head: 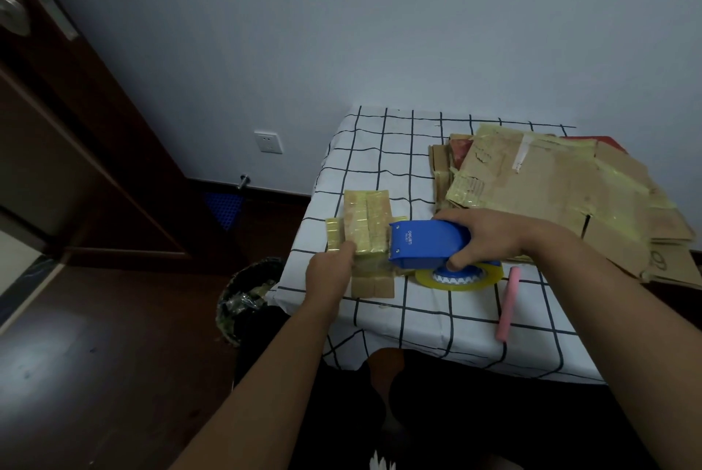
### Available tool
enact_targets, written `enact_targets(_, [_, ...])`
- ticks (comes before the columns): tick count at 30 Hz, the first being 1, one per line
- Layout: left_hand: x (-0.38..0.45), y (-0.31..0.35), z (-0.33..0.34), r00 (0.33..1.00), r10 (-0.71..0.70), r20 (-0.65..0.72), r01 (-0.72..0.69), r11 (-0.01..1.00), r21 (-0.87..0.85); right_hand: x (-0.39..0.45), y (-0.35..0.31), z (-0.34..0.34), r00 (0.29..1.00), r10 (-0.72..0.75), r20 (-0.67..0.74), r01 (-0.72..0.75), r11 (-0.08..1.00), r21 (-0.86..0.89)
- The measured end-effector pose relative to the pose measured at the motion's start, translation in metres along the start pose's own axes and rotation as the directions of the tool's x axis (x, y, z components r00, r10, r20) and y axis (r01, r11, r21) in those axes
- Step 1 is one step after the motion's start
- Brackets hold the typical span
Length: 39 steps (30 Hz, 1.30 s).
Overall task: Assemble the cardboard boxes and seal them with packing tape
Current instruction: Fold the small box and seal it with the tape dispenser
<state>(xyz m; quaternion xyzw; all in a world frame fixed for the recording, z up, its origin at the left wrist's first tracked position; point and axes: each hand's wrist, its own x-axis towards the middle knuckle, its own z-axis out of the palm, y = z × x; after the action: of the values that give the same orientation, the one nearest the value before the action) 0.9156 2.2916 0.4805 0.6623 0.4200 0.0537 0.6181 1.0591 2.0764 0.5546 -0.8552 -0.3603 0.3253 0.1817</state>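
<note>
A small cardboard box (366,221), heavily covered in yellowish tape, stands near the left edge of the checked tablecloth (383,150). My left hand (329,274) holds the box at its near left side, thumb on top. My right hand (490,236) grips a blue tape dispenser (427,243) with its front end against the box's right side. The clear tape roll (461,279) sits in the dispenser, under my right hand.
A pile of flattened, taped cardboard boxes (562,188) fills the table's right side. A pink utility knife (508,304) lies near the front edge. Left of the table, on the floor, stands a bin (247,295) with tape scraps. A wall and a wooden door lie beyond.
</note>
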Motion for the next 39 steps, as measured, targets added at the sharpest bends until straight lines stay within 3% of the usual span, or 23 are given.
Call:
enact_targets(4, [0.003, -0.005, -0.004, 1.000, 0.003, 0.018, -0.003, 1.000, -0.019, -0.002, -0.001, 0.002, 1.000, 0.006, -0.022, -0.006, 1.000, 0.019])
enact_targets(10, [-0.004, -0.004, -0.008, 0.964, 0.259, -0.055, -0.252, 0.962, 0.104, -0.005, -0.008, 0.005, 0.999, -0.025, -0.048, 0.025, 1.000, 0.009])
enact_targets(19, [0.004, 0.006, -0.024, 0.930, 0.366, -0.018, -0.354, 0.910, 0.215, -0.012, -0.026, 0.021, 0.996, -0.014, -0.085, 0.008, 0.998, -0.064])
enact_targets(24, [-0.003, -0.013, -0.011, 0.704, 0.694, -0.151, -0.540, 0.661, 0.521, -0.018, -0.024, 0.030, 0.994, 0.015, -0.111, -0.016, 1.000, -0.009])
enact_targets(26, [-0.002, -0.017, -0.007, 0.671, 0.719, -0.178, -0.535, 0.637, 0.555, -0.018, -0.022, 0.033, 0.992, 0.016, -0.125, -0.016, 1.000, 0.001])
enact_targets(36, [-0.003, -0.004, 0.001, 0.899, 0.370, -0.234, -0.297, 0.909, 0.293, -0.018, -0.021, 0.036, 0.988, 0.024, -0.150, -0.021, 1.000, 0.021])
enact_targets(37, [-0.004, -0.002, 0.000, 0.907, 0.373, -0.197, -0.289, 0.890, 0.353, -0.018, -0.020, 0.036, 0.988, 0.023, -0.151, -0.019, 1.000, 0.024])
enact_targets(39, [-0.007, 0.000, -0.004, 0.853, 0.511, -0.107, -0.341, 0.700, 0.628, -0.018, -0.019, 0.036, 0.989, 0.020, -0.147, -0.017, 1.000, 0.023])
